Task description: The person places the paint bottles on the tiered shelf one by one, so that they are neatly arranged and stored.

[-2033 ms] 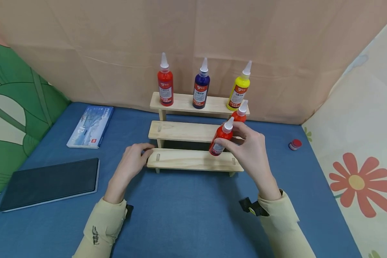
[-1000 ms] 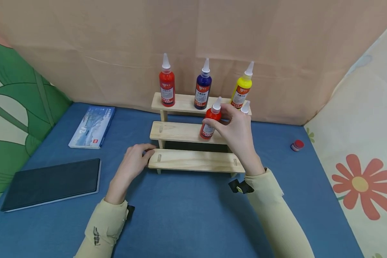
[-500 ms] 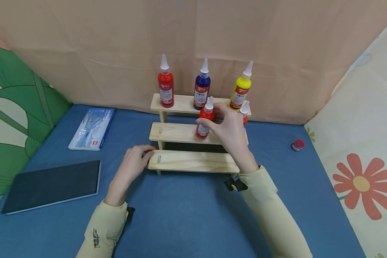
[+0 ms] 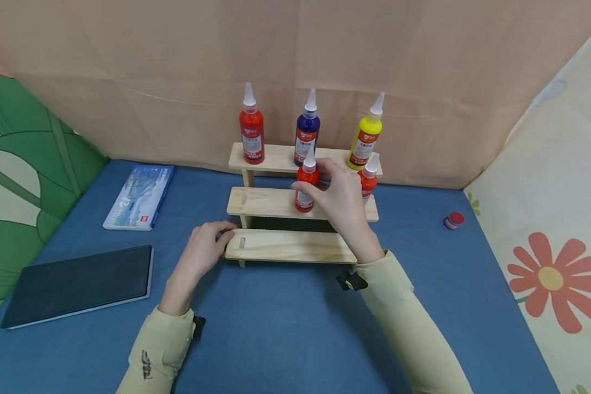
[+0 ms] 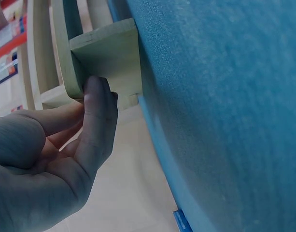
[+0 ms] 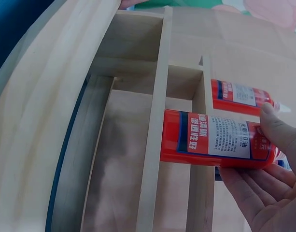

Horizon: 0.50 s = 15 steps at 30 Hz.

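A three-step wooden display stand (image 4: 256, 201) stands on the blue cloth. My right hand (image 4: 343, 197) holds a red paint bottle (image 4: 305, 192) with a white nozzle, upright at the middle of the second step. In the right wrist view, this red bottle (image 6: 220, 139) has its base against the step board, thumb and fingers on opposite sides near its neck. My left hand (image 4: 203, 249) pinches the left end of the lowest step; in the left wrist view its fingers (image 5: 95, 121) reach under the board (image 5: 70, 58). Another red bottle (image 4: 368, 180) stands at the second step's right, partly hidden by my right hand.
Red (image 4: 253, 137), dark blue (image 4: 307, 137) and yellow (image 4: 365, 141) bottles stand along the top step. A boxed item or book (image 4: 139, 197) and a dark flat tablet-like case (image 4: 79, 284) lie left. A small red-lidded jar (image 4: 453, 220) lies right. A tan cloth (image 4: 187, 82) hangs behind.
My right hand has carried the red bottle left and back from above the lower step to the middle of the second step. The left hand has stayed at the stand's end.
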### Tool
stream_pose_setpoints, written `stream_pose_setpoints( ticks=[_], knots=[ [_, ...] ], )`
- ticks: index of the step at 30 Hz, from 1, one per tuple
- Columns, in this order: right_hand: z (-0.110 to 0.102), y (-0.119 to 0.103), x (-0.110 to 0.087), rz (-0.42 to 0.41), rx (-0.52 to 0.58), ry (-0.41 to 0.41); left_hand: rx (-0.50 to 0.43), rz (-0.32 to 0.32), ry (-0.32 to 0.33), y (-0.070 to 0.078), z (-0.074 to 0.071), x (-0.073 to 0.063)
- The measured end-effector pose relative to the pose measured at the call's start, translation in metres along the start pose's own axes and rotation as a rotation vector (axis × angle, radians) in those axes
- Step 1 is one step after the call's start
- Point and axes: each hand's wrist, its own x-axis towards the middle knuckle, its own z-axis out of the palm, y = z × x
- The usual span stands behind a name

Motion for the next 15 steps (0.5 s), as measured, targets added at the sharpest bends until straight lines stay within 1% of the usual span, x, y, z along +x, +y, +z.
stream_pose_setpoints(
  ticks=[6,10,13,15],
  knots=[
    [0.001,0.001,0.000,0.004,-0.010,0.003,0.000,0.002,0.001,-0.001,0.000,0.000],
    [0.000,0.000,-0.001,0.012,-0.019,-0.022,-0.003,0.011,0.000,-0.002,0.001,0.002],
    [-0.006,-0.002,-0.004,0.014,-0.032,-0.042,0.000,0.022,-0.005,-0.003,0.002,0.006],
    [-0.013,-0.004,-0.008,0.000,-0.045,-0.041,0.011,0.034,-0.006,-0.002,0.001,0.008]
  ],
)
